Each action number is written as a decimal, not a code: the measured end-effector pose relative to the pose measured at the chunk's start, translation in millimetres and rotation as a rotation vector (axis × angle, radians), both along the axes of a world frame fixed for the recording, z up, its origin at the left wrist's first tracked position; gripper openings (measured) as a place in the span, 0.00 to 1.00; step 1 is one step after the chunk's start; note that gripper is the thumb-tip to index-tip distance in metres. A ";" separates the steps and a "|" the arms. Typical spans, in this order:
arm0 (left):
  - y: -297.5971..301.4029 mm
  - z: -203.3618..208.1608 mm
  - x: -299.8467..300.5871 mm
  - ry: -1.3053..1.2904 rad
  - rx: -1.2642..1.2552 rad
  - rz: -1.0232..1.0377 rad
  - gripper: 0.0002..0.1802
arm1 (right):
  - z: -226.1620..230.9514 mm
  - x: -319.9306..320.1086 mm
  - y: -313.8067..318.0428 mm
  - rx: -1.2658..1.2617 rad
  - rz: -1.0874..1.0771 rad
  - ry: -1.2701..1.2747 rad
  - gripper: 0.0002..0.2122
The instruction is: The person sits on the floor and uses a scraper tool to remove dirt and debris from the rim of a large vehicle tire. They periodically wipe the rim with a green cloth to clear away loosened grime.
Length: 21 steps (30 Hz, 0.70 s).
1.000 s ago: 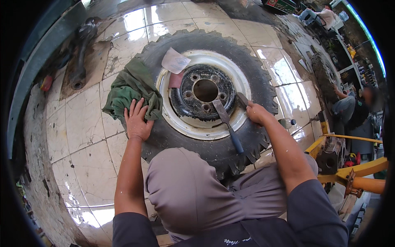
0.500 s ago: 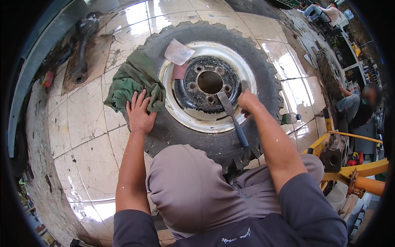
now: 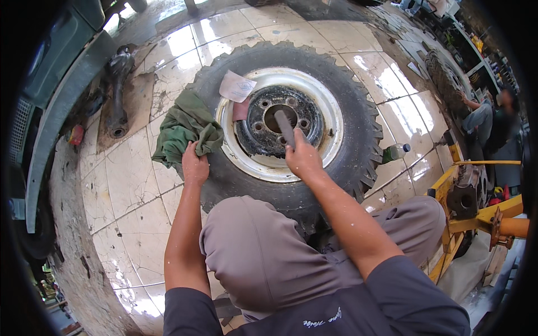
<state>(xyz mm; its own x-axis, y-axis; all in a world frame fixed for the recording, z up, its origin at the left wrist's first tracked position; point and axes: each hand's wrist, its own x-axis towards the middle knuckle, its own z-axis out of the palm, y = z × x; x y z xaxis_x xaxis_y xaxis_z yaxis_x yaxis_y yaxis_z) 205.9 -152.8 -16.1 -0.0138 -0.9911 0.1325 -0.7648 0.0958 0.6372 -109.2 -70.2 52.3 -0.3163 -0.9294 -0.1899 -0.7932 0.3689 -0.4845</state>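
Observation:
A large tyre on a silver rim with a black hub plate lies flat in front of me. My right hand is closed around a scraper; its dark flat blade points up over the hub's centre hole, and its handle is hidden in my fist. At the tyre's left side, my left hand grips the lower edge of a crumpled green cloth, with the fingertips tucked out of sight. A pale piece of sandpaper and a reddish one rest on the rim's upper left.
A plastic bottle lies right of the tyre. Beyond it are a yellow metal stand and another person beside a second tyre. A metal axle part lies on cardboard at left, near a vehicle's bumper.
My right hand has moved left from the rim's edge and now holds the scraper that lay across the rim. My left hand, formerly spread on the cloth, has closed on its edge.

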 end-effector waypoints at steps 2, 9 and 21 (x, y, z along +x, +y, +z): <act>4.5 5.0 2.2 0.068 0.082 -0.043 0.21 | -0.7 7.2 2.0 0.061 0.058 0.008 0.30; 19.0 46.8 -21.1 0.078 0.232 0.018 0.22 | -27.0 -41.6 41.5 0.036 0.090 0.324 0.28; -21.7 124.8 -22.7 0.621 -0.057 0.066 0.19 | 3.6 0.8 -23.7 -0.142 0.209 -0.229 0.28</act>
